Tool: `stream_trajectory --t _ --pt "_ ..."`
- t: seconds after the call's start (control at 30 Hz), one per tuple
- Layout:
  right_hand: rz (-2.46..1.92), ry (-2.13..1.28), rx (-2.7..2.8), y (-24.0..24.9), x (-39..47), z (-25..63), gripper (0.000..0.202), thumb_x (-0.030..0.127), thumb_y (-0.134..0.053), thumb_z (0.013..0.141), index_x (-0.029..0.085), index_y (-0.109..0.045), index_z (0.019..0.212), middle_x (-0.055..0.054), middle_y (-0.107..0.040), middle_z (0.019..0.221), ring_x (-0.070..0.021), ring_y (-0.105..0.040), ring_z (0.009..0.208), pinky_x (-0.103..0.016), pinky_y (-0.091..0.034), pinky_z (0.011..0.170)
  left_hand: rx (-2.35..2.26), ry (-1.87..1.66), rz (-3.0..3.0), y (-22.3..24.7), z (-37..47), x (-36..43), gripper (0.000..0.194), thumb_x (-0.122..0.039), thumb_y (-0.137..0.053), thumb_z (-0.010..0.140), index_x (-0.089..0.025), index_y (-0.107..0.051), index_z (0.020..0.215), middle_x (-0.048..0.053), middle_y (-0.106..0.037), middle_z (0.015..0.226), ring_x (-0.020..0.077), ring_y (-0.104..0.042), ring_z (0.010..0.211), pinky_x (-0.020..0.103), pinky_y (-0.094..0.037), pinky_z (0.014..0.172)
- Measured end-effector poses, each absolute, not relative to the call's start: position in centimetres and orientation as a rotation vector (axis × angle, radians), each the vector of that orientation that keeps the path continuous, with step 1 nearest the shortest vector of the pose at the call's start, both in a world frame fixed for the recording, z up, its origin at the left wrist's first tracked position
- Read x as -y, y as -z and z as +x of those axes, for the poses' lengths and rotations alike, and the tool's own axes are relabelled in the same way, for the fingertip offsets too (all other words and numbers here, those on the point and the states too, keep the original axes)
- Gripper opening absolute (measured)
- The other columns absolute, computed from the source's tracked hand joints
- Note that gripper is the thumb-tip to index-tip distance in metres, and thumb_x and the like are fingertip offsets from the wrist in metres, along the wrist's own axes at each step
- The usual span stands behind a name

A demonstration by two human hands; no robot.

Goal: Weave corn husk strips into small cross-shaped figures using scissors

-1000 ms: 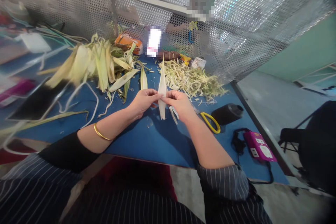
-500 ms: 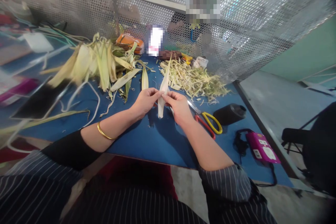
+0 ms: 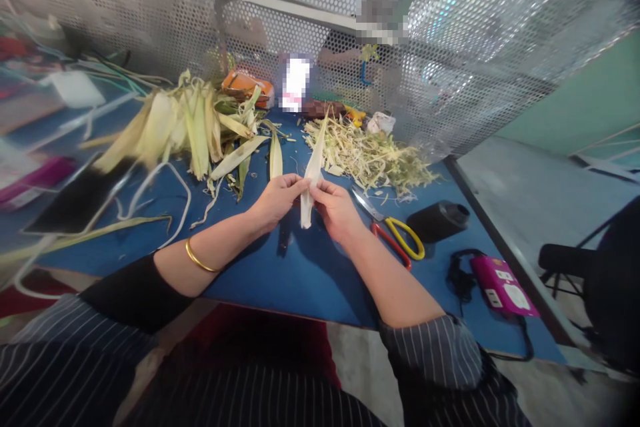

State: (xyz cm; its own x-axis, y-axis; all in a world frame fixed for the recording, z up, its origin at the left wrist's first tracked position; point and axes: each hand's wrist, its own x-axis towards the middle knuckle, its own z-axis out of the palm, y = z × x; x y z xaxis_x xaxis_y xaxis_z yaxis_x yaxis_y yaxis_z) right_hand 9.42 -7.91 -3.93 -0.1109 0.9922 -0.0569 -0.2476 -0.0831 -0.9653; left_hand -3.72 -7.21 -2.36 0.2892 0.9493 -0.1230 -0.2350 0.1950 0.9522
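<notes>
1. The left hand (image 3: 277,201) and right hand (image 3: 340,210) meet above the blue surface (image 3: 280,287), the fingers of both closed on a pale husk strip (image 3: 314,163).
2. This strip stands between them, its pointed tip toward 12 o'clock, its blunt end toward 6.
3. From the strip, an orange packet (image 3: 246,82) lies at 11 o'clock, brown material against its front; its contents are hidden.
4. A magenta box (image 3: 504,285) with a black cord lies at 4 o'clock, its inside out of sight.
5. Nearer, also at 4 o'clock, are scissors (image 3: 384,218), blades apart, just beside a black cylinder (image 3: 435,222) lying on its side.
6. Loose on the surface, in no container, are a husk bundle (image 3: 175,123) at 10 o'clock and a shredded heap (image 3: 370,150) at 2.
</notes>
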Motion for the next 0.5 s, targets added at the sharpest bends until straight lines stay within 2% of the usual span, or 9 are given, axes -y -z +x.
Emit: stream_trajectory --t 0.17,0.3,0.5 --pt "-0.926 -1.522 1.027 3.8 7.9 9.6 0.017 0.033 -0.072 0.069 0.018 -0.063 0.069 0.003 -0.055 0.064 -0.0097 -0.046 0.059 -0.026 -0.038 0.061 -0.888 -1.015 1.009 2.4 -3.8 7.1 0.02 -0.03 -0.06 0.081 -0.016 -0.054 0.067 0.0 -0.059 0.058 0.0079 -0.05 0.049 0.021 -0.037 0.049" --pt "-0.863 -1.551 1.033 2.8 8.1 9.9 0.016 0.032 -0.071 0.069 0.02 -0.062 0.069 0.002 -0.058 0.069 -0.0111 -0.051 0.065 -0.027 -0.043 0.068 -0.937 -1.066 1.141 2.4 -3.9 7.0 0.021 -0.032 -0.062 0.079 -0.016 -0.056 0.067 -0.001 -0.057 0.057 0.0067 -0.046 0.048 0.022 -0.035 0.049" --pt "-0.915 -1.436 1.093 0.6 8.6 10.5 0.01 0.029 -0.068 0.068 0.021 -0.061 0.069 -0.001 -0.065 0.082 -0.0146 -0.057 0.078 -0.031 -0.045 0.076 -1.12 -1.121 1.352 3.5 -4.5 6.2 0.019 -0.034 -0.062 0.077 -0.018 -0.057 0.068 0.0 -0.06 0.057 0.0101 -0.055 0.05 0.023 -0.042 0.052"
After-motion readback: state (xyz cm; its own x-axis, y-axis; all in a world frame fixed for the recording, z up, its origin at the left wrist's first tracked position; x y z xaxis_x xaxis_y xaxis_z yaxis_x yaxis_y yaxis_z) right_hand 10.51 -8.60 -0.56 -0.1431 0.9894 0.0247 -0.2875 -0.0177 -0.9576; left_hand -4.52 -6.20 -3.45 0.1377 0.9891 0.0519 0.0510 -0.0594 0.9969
